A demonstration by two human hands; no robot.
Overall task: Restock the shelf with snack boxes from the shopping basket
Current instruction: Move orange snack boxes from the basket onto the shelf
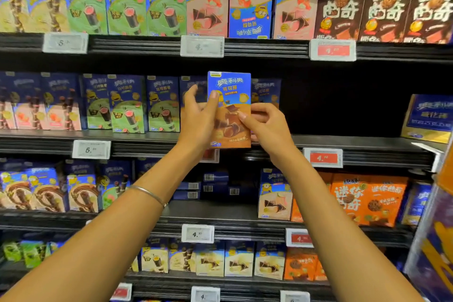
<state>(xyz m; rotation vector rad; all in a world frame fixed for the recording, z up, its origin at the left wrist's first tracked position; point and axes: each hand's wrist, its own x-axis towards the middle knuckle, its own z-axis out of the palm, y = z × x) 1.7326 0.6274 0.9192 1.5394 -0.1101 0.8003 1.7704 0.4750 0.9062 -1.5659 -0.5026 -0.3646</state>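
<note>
So, I've got both hands on one blue-and-orange snack box point(229, 86): left hand point(197, 117) gripping its left edge, right hand point(268, 127) pinching the right. It's upright, just in front of the middle shelf point(147, 144), which holds a row of blue boxes point(127, 103).

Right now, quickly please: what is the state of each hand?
Left hand: holds the blue-and-orange snack box, thumb on its front.
Right hand: pinches the same box's right edge.
</note>
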